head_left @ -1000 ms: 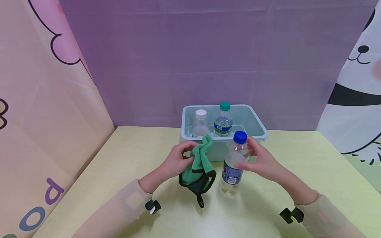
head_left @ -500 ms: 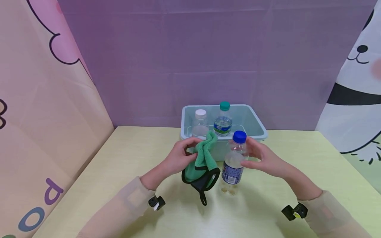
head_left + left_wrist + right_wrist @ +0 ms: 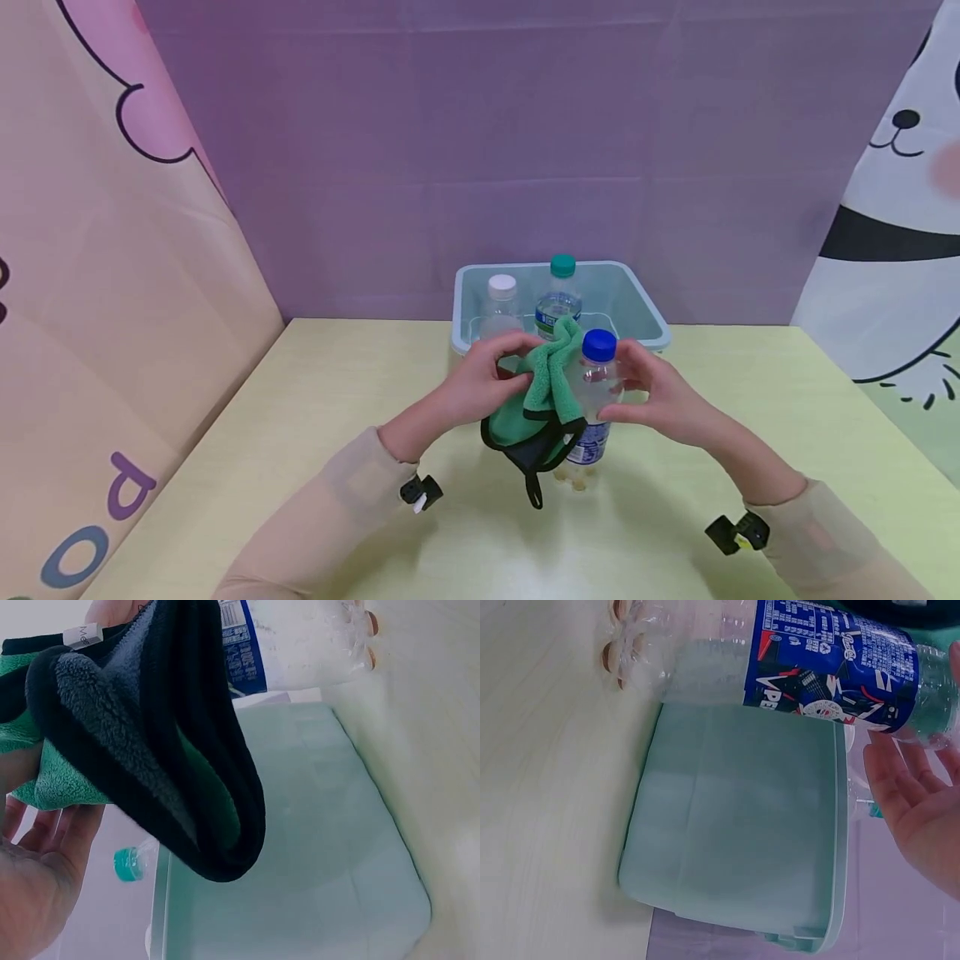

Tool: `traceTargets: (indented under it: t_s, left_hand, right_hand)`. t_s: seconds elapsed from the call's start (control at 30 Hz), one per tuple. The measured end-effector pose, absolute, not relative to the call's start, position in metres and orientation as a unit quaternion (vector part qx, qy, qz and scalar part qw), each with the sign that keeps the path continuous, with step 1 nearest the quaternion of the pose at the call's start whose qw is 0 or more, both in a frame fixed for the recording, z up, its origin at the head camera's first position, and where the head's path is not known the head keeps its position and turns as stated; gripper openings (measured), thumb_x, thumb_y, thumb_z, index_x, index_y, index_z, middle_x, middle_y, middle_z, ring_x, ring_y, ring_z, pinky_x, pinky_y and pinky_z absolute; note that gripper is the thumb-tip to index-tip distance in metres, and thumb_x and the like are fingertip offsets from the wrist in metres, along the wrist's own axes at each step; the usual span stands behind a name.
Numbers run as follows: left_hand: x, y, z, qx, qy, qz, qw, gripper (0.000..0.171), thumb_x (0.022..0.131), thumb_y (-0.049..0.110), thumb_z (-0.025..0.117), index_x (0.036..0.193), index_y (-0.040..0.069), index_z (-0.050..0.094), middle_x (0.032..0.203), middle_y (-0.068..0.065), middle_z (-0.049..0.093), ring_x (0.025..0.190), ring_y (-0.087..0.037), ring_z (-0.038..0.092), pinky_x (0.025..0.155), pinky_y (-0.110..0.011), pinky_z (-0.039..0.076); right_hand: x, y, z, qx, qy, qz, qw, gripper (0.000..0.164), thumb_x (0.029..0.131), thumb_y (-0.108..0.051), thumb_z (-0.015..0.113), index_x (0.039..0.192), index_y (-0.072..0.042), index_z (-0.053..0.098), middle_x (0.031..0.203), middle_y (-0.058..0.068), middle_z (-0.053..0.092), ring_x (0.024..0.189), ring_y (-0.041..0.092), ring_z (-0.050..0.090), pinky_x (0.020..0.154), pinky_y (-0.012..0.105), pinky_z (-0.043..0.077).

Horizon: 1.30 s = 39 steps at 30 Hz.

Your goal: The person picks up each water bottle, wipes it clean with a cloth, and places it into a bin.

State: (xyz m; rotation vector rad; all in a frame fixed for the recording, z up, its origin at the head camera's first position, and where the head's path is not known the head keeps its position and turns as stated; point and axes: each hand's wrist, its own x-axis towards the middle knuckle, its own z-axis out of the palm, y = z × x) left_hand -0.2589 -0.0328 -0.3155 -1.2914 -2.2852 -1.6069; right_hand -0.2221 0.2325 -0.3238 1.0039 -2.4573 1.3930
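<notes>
My left hand (image 3: 480, 383) pinches a folded green towel (image 3: 551, 387) with black edging and a dark grey underside. A hanging loop dangles from its lower end. With thumb and fingers my right hand (image 3: 663, 400) grips the upper part of a clear plastic bottle (image 3: 595, 390). This bottle is upright, with a blue cap and a blue printed label (image 3: 825, 664). In the head view the towel overlaps the bottle's left side and hides part of the label. Towel and bottle are side by side in the left wrist view too.
Behind the hands, a pale blue plastic bin (image 3: 622, 300) stands on the light wooden table (image 3: 352, 367). Inside it are a white-capped bottle (image 3: 501, 308) and a green-capped bottle (image 3: 558, 304). A purple backdrop (image 3: 465, 167) rises behind the table.
My left hand has carried the towel right and slightly up, until it overlaps the bottle's left side in the head view. The right hand and bottle have barely moved.
</notes>
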Motion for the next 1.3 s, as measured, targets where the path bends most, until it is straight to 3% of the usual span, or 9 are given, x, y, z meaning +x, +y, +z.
traceTargets:
  t_s: [0.17,0.53,0.83,0.97,1.1,1.3]
  left_hand:
    - [-0.26,-0.025,-0.321,-0.413,-0.742,-0.527,0.034,0.032,0.09,-0.009,0.061,0.121,0.0,0.061,0.111,-0.013,0.062,0.101,-0.024,0.058,0.075,-0.027,0.055]
    - [-0.266,-0.022,-0.354,-0.423,-0.767,-0.482,0.001,0.022,0.088,-0.01,0.06,0.103,0.005,0.057,0.101,-0.006,0.062,0.095,-0.02,0.061,0.07,-0.024,0.052]
    - [-0.273,-0.018,-0.384,-0.432,-0.804,-0.407,-0.037,0.022,0.086,-0.011,0.062,0.1,0.005,0.057,0.1,-0.006,0.061,0.092,-0.02,0.06,0.082,-0.026,0.047]
    - [-0.269,-0.019,-0.383,-0.415,-0.788,-0.454,-0.032,0.023,0.086,-0.013,0.06,0.102,0.004,0.059,0.102,-0.007,0.062,0.093,-0.021,0.059,0.08,-0.026,0.048]
    - [-0.262,-0.019,-0.372,-0.386,-0.744,-0.545,-0.013,0.023,0.087,-0.013,0.059,0.106,0.0,0.059,0.103,-0.013,0.062,0.095,-0.022,0.059,0.073,-0.025,0.051]
    - [-0.255,-0.016,-0.346,-0.368,-0.686,-0.627,0.022,0.026,0.088,-0.012,0.058,0.113,-0.009,0.057,0.111,-0.023,0.059,0.105,-0.031,0.058,0.08,-0.03,0.053]
  right_hand:
    - [-0.224,0.231,-0.324,0.35,-0.811,0.46,0.087,0.052,0.079,-0.001,0.078,0.121,0.004,0.046,0.114,0.016,0.058,0.099,0.018,0.064,0.082,0.029,0.052]
    - [-0.224,0.233,-0.327,0.338,-0.817,0.46,0.083,0.053,0.079,0.0,0.078,0.12,0.005,0.046,0.115,0.017,0.058,0.099,0.011,0.063,0.084,0.029,0.052]
    - [-0.223,0.231,-0.326,0.331,-0.821,0.457,0.083,0.052,0.079,-0.002,0.078,0.12,0.003,0.046,0.117,0.017,0.058,0.101,0.015,0.063,0.084,0.03,0.052]
    - [-0.222,0.23,-0.326,0.337,-0.818,0.458,0.085,0.053,0.079,-0.003,0.079,0.12,0.004,0.046,0.116,0.018,0.058,0.1,0.024,0.064,0.085,0.03,0.052]
    - [-0.222,0.231,-0.327,0.343,-0.816,0.457,0.089,0.053,0.078,0.0,0.079,0.119,0.005,0.046,0.115,0.017,0.058,0.099,0.016,0.065,0.084,0.028,0.051]
    - [-0.222,0.232,-0.327,0.341,-0.814,0.46,0.095,0.053,0.078,0.0,0.079,0.12,0.004,0.046,0.114,0.017,0.058,0.099,0.021,0.064,0.084,0.028,0.051]
